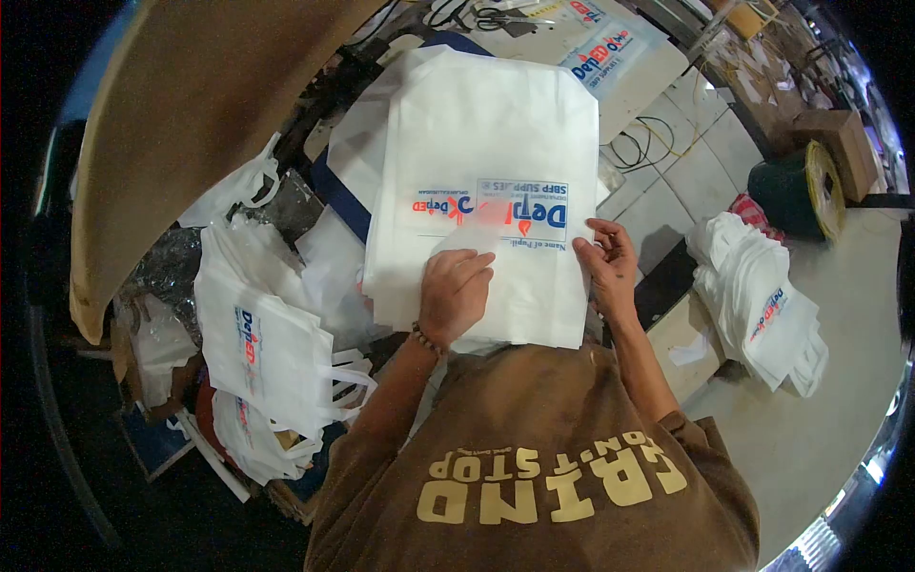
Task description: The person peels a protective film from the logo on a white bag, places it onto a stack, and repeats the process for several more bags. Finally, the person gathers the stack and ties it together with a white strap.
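A stack of white printed bags [486, 124] lies in front of my body, its blue and red lettering upside down in the view. My left hand [457, 296] rests on the lower middle of the top bag with its fingers curled, and a small pale translucent piece [477, 232] shows just above them. At the right edge of the stack, my right hand [610, 262] pinches the bag's side between thumb and fingers. A beaded bracelet circles my left wrist.
Piled white bags with handles [257, 343] are at the left. More folded bags [758, 300] lie on the grey table [839, 372] at the right, near a green spool [791, 191]. Scissors [515, 19] and printed sheets [600, 59] sit at the top. A brown curved panel [191, 124] fills the upper left.
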`<state>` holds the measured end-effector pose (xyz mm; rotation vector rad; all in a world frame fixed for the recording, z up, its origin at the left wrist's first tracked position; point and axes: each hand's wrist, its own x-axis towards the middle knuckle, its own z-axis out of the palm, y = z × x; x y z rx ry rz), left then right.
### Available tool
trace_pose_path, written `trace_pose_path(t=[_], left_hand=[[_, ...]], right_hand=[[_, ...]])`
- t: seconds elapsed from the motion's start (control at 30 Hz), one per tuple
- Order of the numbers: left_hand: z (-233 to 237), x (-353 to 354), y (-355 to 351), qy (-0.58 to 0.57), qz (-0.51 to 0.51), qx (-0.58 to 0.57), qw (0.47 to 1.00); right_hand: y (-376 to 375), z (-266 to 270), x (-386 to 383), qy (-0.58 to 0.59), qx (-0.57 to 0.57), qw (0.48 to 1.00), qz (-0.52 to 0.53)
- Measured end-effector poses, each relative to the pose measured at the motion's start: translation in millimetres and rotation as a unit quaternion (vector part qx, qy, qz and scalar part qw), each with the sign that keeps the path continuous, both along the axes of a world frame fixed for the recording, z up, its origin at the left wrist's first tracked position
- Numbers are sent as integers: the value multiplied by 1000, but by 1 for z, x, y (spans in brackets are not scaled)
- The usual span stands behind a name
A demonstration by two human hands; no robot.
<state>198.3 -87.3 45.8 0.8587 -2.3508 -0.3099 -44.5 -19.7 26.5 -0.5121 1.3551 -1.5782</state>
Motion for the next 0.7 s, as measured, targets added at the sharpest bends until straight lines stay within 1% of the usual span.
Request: trace_pose_path(t=[0.07, 0.23, 0.3, 0.43, 0.5, 0.53, 0.7], left_hand=[[-1, -2, 6, 15, -14, 0, 1000], [0, -3, 14, 31, -44, -7, 999], [5, -5, 16, 41, -78, 18, 996], [12, -8, 22, 38, -84, 45, 995], [17, -9, 25, 47, -100, 94, 989], [19, -9, 26, 48, -103, 95, 989], [27, -8, 30, 19, -151, 143, 978]], right_hand=[[-1, -1, 0, -21, -6, 1000, 0], [1, -5, -2, -1, -11, 1000, 12], [1, -5, -4, 2, -11, 1000, 13], [1, -2, -4, 6, -7, 1000, 19], [1, 1, -2, 11, -9, 1000, 12], [1, 2, -2, 9, -13, 1000, 11], [2, -2, -2, 18, -4, 1000, 6]])
